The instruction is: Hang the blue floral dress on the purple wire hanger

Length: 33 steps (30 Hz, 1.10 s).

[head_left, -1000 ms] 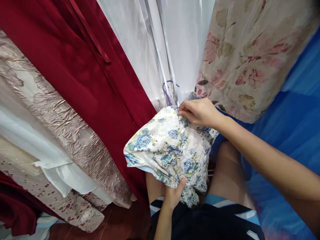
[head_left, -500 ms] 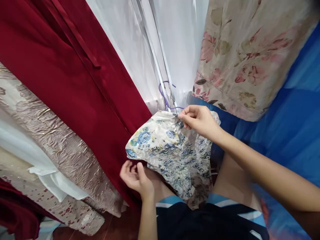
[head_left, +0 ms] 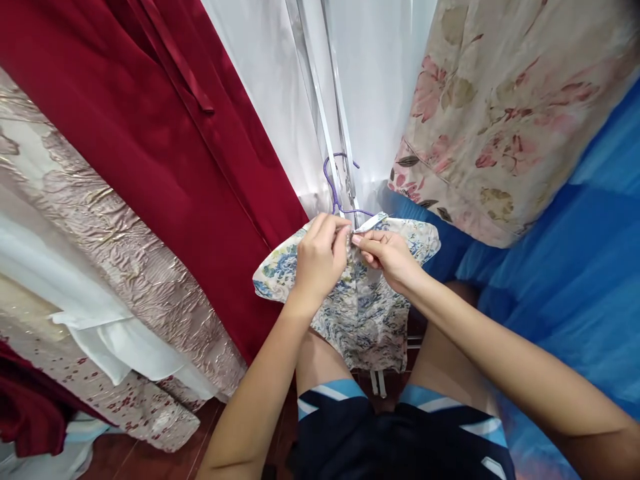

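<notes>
A short-sleeved top with a blue floral print on white point(head_left: 370, 333) hangs in front of me on a purple hanger point(head_left: 330, 177). My left hand point(head_left: 323, 257) pinches the top's neckline from the left, thumb against fingers. From the right, my right hand point(head_left: 385, 253) pinches the same neckline at its middle. The fingertips of both hands nearly meet there, just below the hanger. Whether a small fastener lies between them is hidden by the fingers. The top's sleeves spread out to both sides.
Slim metal poles point(head_left: 325, 87) rise behind the hanger. Long dark red fabric point(head_left: 165, 133) and textured beige fabric point(head_left: 145, 247) hang at left. A pink-flowered cream cloth point(head_left: 505, 133) and bright blue fabric point(head_left: 565, 293) hang at right. Reddish floor tiles point(head_left: 150, 453) show below.
My left hand has risen from below the left sleeve to the neckline and closed there. The top now hangs straighter and faces me, with my right hand still at its neckline.
</notes>
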{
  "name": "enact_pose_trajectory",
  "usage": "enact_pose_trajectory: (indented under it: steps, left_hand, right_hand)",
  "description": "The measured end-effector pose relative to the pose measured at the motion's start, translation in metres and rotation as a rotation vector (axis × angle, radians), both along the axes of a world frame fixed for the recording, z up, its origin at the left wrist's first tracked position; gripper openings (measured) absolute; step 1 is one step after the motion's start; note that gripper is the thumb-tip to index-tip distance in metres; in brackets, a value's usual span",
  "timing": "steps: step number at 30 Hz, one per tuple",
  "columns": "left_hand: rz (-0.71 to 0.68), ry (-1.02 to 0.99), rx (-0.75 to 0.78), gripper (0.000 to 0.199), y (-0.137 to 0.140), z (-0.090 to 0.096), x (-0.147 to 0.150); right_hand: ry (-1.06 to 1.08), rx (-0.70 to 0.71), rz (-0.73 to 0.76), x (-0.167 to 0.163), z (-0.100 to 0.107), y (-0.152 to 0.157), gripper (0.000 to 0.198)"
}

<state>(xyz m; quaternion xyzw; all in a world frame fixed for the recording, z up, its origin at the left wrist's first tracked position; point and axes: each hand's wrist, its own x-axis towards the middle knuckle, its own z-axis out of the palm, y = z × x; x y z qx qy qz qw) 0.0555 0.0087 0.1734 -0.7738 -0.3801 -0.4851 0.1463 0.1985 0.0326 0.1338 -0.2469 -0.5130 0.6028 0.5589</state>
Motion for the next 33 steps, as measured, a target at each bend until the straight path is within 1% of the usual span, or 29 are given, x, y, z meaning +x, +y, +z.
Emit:
enact_pose_trajectory:
  steps: [2, 4, 6, 8, 10, 12, 13, 15, 17, 19, 21, 23, 24, 25, 26, 27, 28, 29, 31, 33]
  left_hand:
    - [0.02, -0.108, 0.057, 0.012, -0.006, 0.008, -0.008]
    - [0.065, -0.235, 0.084, 0.012, -0.01, 0.017, -0.027]
    - [0.119, -0.367, 0.086, 0.015, -0.008, 0.022, -0.057]
    - [0.155, -0.496, 0.088, 0.017, 0.0, 0.019, -0.095]
    - [0.159, -0.629, 0.081, 0.019, 0.011, 0.004, -0.133]
    - [0.158, -0.781, 0.015, 0.019, 0.022, -0.024, -0.161]
    - [0.166, -0.864, -0.055, 0.018, 0.026, -0.041, -0.169]
    - [0.146, -1.025, -0.268, 0.018, 0.03, -0.078, -0.174]
    - [0.116, -1.051, -0.373, 0.02, 0.029, -0.112, -0.164]
    - [0.07, -1.034, -0.47, 0.024, 0.022, -0.136, -0.146]
    - [-0.002, -0.948, -0.556, 0.026, 0.009, -0.145, -0.123]
    - [-0.09, -0.787, -0.61, 0.023, -0.007, -0.141, -0.096]
    - [-0.129, -0.686, -0.627, 0.02, -0.016, -0.135, -0.081]
    - [-0.161, -0.582, -0.641, 0.018, -0.025, -0.127, -0.066]
    - [-0.186, -0.48, -0.654, 0.017, -0.033, -0.118, -0.051]
    - [-0.201, -0.385, -0.663, 0.017, -0.041, -0.108, -0.036]
    - [-0.218, -0.302, -0.659, 0.017, -0.047, -0.099, -0.023]
    - [-0.23, -0.244, -0.652, 0.018, -0.052, -0.091, -0.012]
    - [-0.267, -0.201, -0.662, 0.019, -0.058, -0.079, 0.002]
    - [-0.358, -0.24, -0.757, 0.02, -0.06, -0.078, 0.007]
  right_hand:
    - [-0.032, -0.007, -0.032, -0.007, -0.005, -0.004, 0.033]
    - [-0.076, -0.022, -0.037, -0.01, -0.015, -0.009, 0.032]
    - [-0.121, -0.032, -0.036, -0.005, -0.027, -0.016, 0.031]
    - [-0.166, -0.036, -0.037, 0.004, -0.04, -0.024, 0.03]
    - [-0.213, -0.04, -0.03, 0.014, -0.052, -0.031, 0.03]
    - [-0.262, -0.046, -0.001, 0.021, -0.066, -0.035, 0.029]
    - [-0.286, -0.053, 0.015, 0.023, -0.074, -0.035, 0.029]
    - [-0.347, -0.077, 0.039, 0.026, -0.093, -0.033, 0.027]
    - [-0.447, -0.104, 0.069, 0.029, -0.118, -0.029, 0.025]
    - [-0.564, -0.125, 0.114, 0.036, -0.142, -0.024, 0.021]
    - [-0.653, -0.129, 0.151, 0.044, -0.16, -0.023, 0.018]
    - [-0.699, -0.117, 0.155, 0.053, -0.164, -0.027, 0.015]
    - [-0.711, -0.082, 0.15, 0.055, -0.16, -0.031, 0.017]
    - [-0.712, -0.024, 0.147, 0.057, -0.153, -0.036, 0.025]
    - [-0.698, 0.053, 0.158, 0.057, -0.142, -0.041, 0.038]
    - [-0.672, 0.136, 0.193, 0.055, -0.131, -0.047, 0.049]
    - [-0.637, 0.206, 0.248, 0.052, -0.118, -0.054, 0.055]
    - [-0.599, 0.241, 0.315, 0.048, -0.106, -0.06, 0.049]
    - [-0.529, 0.215, 0.395, 0.042, -0.086, -0.073, 0.031]
    - [-0.476, 0.142, 0.382, 0.04, -0.072, -0.085, 0.033]
